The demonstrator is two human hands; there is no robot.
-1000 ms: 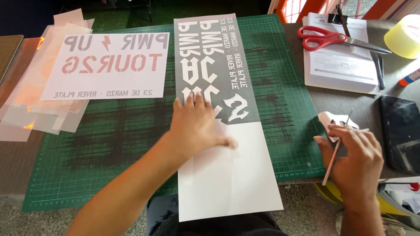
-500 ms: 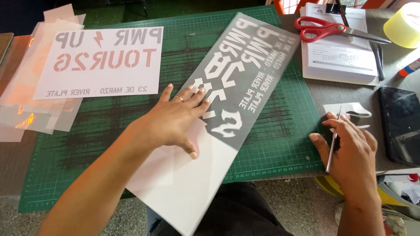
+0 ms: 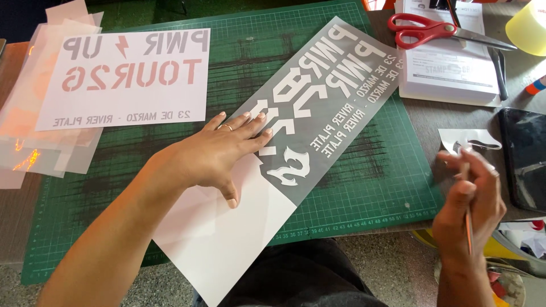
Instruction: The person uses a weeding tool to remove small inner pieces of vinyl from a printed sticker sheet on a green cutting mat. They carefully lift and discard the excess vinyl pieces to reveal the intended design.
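The left hand (image 3: 213, 156) is laid flat and fully spread, palm down, on the long grey-and-white stencil sheet (image 3: 284, 148); nothing is gripped, the sheet being only pressed under the palm and fingers. A ring is worn on one finger. The sheet is set slantwise across the green cutting mat (image 3: 364, 165), its grey lettered end pointed to the mat's far right corner and its plain white end hung past the mat's near edge, over the person's lap.

The right hand (image 3: 472, 199) is held off the mat's right edge, above the worktop (image 3: 429, 116), with the fingers curled closed around a thin stick-like tool (image 3: 468, 227); its tip cannot be made out. A small white cut-out scrap (image 3: 469, 138) is seen just beyond this hand.

On the mat's far left part a white printed sheet with pink and grey lettering (image 3: 128, 77) is laid, and a pile of translucent sheets (image 3: 28, 125) is spread at the mat's left edge. Beyond the mat's far right corner, red-handled scissors (image 3: 432, 29) are rested on a stack of papers (image 3: 449, 74). To the right of the mat a dark slab (image 3: 523, 156) is lain.
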